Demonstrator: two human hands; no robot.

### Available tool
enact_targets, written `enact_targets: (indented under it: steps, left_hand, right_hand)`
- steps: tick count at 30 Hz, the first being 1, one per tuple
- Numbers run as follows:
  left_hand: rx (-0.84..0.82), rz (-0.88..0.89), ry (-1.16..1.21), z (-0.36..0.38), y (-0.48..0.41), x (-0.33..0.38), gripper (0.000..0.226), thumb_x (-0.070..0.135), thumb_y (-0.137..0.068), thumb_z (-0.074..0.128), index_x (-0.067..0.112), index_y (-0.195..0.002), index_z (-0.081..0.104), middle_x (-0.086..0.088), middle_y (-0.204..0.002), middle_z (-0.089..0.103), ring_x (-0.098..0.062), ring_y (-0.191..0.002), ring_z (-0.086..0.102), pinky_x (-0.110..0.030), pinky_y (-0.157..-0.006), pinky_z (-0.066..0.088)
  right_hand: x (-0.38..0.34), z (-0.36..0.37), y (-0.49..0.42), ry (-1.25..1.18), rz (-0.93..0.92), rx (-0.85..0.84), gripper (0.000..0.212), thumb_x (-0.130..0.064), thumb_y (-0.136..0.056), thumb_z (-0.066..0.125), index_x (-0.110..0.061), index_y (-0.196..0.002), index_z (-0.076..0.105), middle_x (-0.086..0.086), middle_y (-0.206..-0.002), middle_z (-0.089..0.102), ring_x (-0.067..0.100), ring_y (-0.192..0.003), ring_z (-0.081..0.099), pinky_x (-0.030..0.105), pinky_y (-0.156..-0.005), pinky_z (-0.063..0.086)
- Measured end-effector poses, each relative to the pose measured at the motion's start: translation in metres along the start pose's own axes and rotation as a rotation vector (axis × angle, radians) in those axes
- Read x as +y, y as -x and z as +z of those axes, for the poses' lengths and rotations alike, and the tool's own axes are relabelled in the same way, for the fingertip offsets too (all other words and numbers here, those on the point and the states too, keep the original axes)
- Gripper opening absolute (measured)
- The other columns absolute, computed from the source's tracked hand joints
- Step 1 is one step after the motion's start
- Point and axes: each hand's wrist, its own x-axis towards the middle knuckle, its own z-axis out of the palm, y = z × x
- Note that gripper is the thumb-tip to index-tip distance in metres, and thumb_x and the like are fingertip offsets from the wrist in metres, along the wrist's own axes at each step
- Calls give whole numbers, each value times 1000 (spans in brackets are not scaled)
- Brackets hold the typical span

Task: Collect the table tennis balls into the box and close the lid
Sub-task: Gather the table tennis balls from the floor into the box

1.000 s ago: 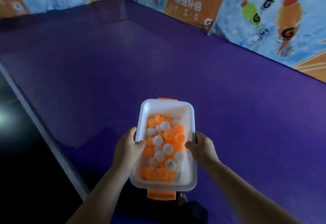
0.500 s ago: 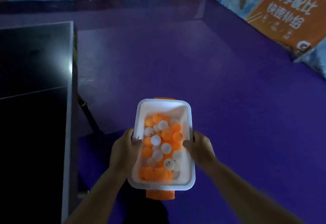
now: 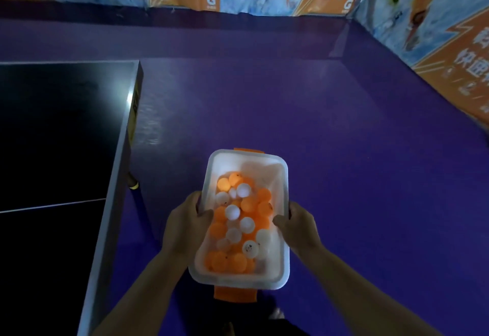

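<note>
Table (image 3: 53, 150): dark top with a pale edge, filling the left side; a white line crosses it.
Left hand (image 3: 182, 226): grips the box's left long side, fingers curled under the rim and thumb hooked over it.
Box (image 3: 238, 162): white, translucent, rectangular with rounded corners, its top open. It is held in the air between both hands, over the floor and just right of the table's edge.
Box axis: the long side runs straight away from the person, the open side facing up.
Latches (image 3: 235, 294): orange, one at the near short end and one at the far end.
Balls (image 3: 232, 212): orange and white, mixed, piled in the near and middle part of the box.
Right hand (image 3: 299, 226): grips the right long side the same way, thumb over the rim.
Floor (image 3: 357, 163): purple.
Banners (image 3: 449, 44): orange and blue, standing along the far and right edges.
</note>
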Motion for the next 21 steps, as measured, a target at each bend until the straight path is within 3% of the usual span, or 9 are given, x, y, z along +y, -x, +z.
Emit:
enact_targets:
  steps: [4, 7, 12, 15, 18, 21]
  left_hand:
    - [33, -34, 27, 6, -71, 7, 35, 27, -89, 59, 17, -122, 52, 14, -89, 54, -4, -80, 57, -14, -58, 39]
    - [91, -70, 20, 12, -131, 15, 35, 24, -90, 59, 15, -123, 53, 6, -96, 59, -8, -82, 53, -16, -59, 39]
    - [182, -133, -14, 13, -241, 39, 36, 23, -91, 58, 16, -125, 52, 9, -98, 58, -8, -87, 57, -12, -60, 37]
    - [272, -194, -63, 8, -302, 53, 34, 24, -91, 58, 18, -124, 53, 16, -90, 52, -4, -78, 53, -7, -56, 32]
    - [321, -282, -59, -1, -359, 55, 27, 26, -89, 57, 21, -116, 55, 17, -82, 58, -1, -70, 53, -17, -56, 42]
    - [392, -348, -61, -13, -408, 50, 33, 27, -89, 58, 21, -121, 54, 11, -85, 57, -10, -74, 55, -26, -62, 48]
  right_hand:
    - [-32, 0, -81, 14, -30, -40, 10, -20, -78, 59, -12, -85, 59, 7, -79, 64, 23, -70, 63, 38, -61, 54]
    - [-58, -2, -148, 14, -61, -98, 10, -21, -79, 58, -15, -86, 60, 5, -81, 66, 24, -75, 65, 41, -65, 57]
    - [-116, -10, -269, -48, -115, -224, 6, -18, -80, 58, -17, -84, 62, 4, -80, 68, 24, -75, 67, 44, -67, 58]
    - [-158, -11, -336, -27, -158, -288, 6, -16, -80, 58, -15, -85, 61, 5, -82, 67, 24, -77, 67, 46, -70, 59]
    - [-202, 0, -400, 47, -233, -322, 8, -18, -81, 59, -11, -86, 60, 6, -82, 65, 25, -77, 65, 44, -69, 56]
    - [-242, 18, -451, 94, -286, -374, 8, -19, -81, 59, -12, -79, 57, 4, -76, 62, 23, -71, 60, 40, -65, 53]
